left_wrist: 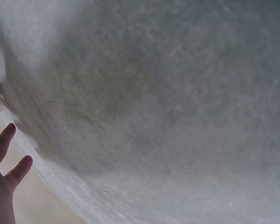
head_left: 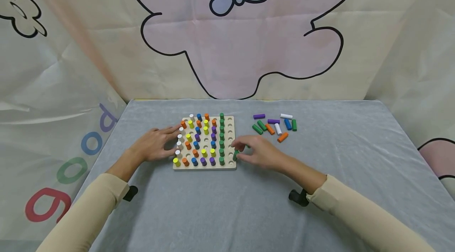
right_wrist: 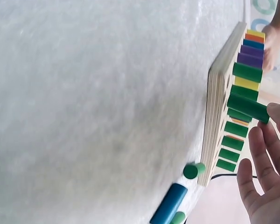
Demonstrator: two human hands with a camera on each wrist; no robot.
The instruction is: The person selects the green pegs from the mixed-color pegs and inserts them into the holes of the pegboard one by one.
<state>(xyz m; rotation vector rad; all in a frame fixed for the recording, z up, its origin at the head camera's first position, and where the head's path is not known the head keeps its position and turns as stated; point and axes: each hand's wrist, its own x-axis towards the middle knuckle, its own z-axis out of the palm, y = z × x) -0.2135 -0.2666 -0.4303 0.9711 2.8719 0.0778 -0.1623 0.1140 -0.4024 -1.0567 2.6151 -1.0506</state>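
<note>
The right hand pinched a smooth green peg (a plain, slim cylinder) at four o'clock on the beige pegboard; the left hand, fingers spread, lay at nine o'clock.

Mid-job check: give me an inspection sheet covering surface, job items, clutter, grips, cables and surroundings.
Surface: grey cloth, lightly creased.
Job items: board, partly filled with coloured pegs; loose pegs lie on the cloth to its right.
Clutter: nothing seen.
Grips: left grip at the board's left edge, fingers spread; right grip pinches a green peg at the near right corner; seating can't be told.
Cables: nothing seen.
Surroundings: cartoon backdrop; coloured letters at left.
</note>
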